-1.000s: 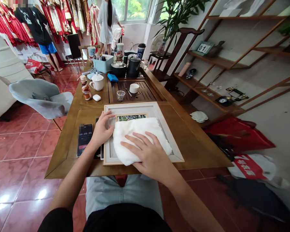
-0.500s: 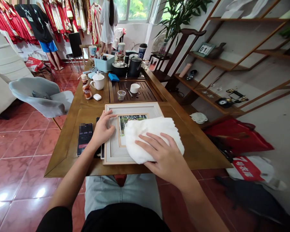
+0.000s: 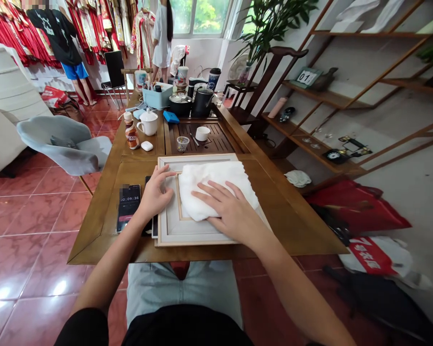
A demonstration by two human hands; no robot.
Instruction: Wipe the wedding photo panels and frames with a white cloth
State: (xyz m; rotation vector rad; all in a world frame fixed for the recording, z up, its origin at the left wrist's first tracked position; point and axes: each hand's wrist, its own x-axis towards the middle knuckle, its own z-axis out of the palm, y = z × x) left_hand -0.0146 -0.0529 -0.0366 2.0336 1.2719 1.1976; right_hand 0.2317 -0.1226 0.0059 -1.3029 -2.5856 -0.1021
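Note:
A light-coloured picture frame [image 3: 202,236] lies flat near the table's front edge, with darker flat items partly showing under its left side. Spread over its middle is a white cloth [image 3: 216,174], which hides the photo. Flat on this cloth rests my right hand [image 3: 234,206], fingers stretched and apart. My left hand [image 3: 159,190] touches the left border of the frame, its thumb and fingers spread and gripping nothing. Just left of that hand, a phone [image 3: 128,206] with a running timer lies on the table.
Beyond the frame, a slatted tea tray [image 3: 220,134] carries a white bowl [image 3: 202,133] and a small clear cup [image 3: 182,143]. A bottle [image 3: 131,132] and a lidded white mug [image 3: 148,122] stand at the left. Two people are in the background near hanging garments.
My right hand and the cloth have shifted left and a little away from me, covering the photo. My left hand stays at the frame's left border.

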